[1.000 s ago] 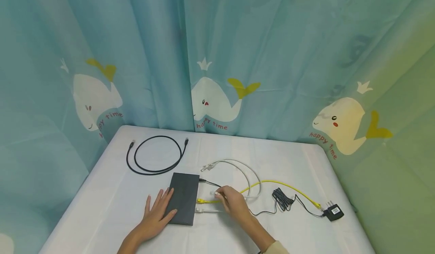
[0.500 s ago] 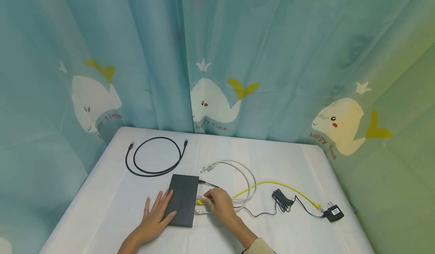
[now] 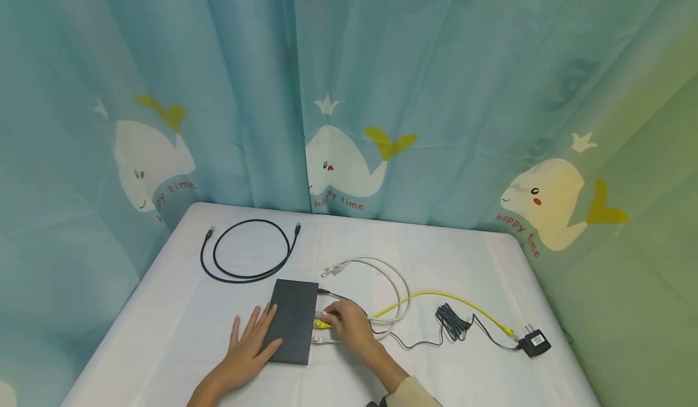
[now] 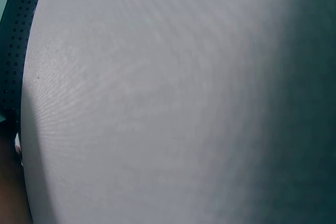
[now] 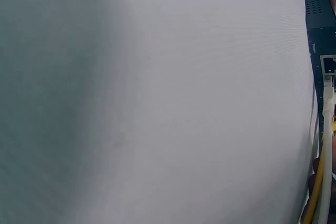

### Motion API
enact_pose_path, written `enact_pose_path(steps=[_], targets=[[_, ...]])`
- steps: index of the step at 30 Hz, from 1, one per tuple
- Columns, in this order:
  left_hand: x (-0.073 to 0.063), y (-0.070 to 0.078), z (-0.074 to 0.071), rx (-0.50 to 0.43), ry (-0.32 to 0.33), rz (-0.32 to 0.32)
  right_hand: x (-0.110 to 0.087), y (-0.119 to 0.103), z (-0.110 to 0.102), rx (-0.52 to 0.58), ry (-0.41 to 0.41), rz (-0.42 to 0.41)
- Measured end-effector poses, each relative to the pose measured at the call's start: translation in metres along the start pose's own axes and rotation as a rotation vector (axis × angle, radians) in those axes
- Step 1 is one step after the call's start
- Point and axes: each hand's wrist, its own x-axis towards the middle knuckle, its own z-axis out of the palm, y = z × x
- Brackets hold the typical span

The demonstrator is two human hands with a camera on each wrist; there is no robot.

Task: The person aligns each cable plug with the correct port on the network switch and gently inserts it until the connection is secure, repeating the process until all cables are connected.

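Note:
A flat black network switch (image 3: 293,319) lies on the white table. My left hand (image 3: 248,349) rests on its left part with straight, spread fingers. At its right side my right hand (image 3: 351,328) pinches the plug of a grey Ethernet cable (image 3: 408,298), held against the port edge. Just below, a yellow Ethernet cable (image 3: 463,297) enters the switch, and a second grey plug (image 3: 319,340) sits lower still. The right wrist view catches the port side (image 5: 321,40) with a pale cable (image 5: 328,124) at a port; how deep the pinched plug sits is hidden.
A thin black power lead (image 3: 323,291) enters the switch's upper right, its bundle (image 3: 452,321) running to a power adapter (image 3: 534,341). A coiled black cable (image 3: 251,278) lies at back left. Loose grey plugs (image 3: 334,269) lie behind my right hand. A curtain (image 3: 436,92) surrounds the table.
My right hand has moved left with the grey cable's plug, from apart from the switch to its port edge. My left hand stays on the switch.

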Motion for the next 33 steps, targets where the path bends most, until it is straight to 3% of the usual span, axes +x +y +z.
enact_pose_path(steps=[13, 24, 33], targets=[[0.0011, -0.0024, 0.0022, 0.003, -0.014, -0.003, 0.0013, -0.0005, -0.0062, 0.046, -0.071, 0.006], [0.0005, 0.0, 0.0012, -0.003, -0.005, 0.004, 0.0023, 0.0075, -0.0033, 0.074, -0.032, -0.19], [0.0007, -0.0003, 0.0022, -0.003, 0.002, 0.009, 0.0049, 0.0081, -0.0047, 0.12, -0.12, -0.127]])
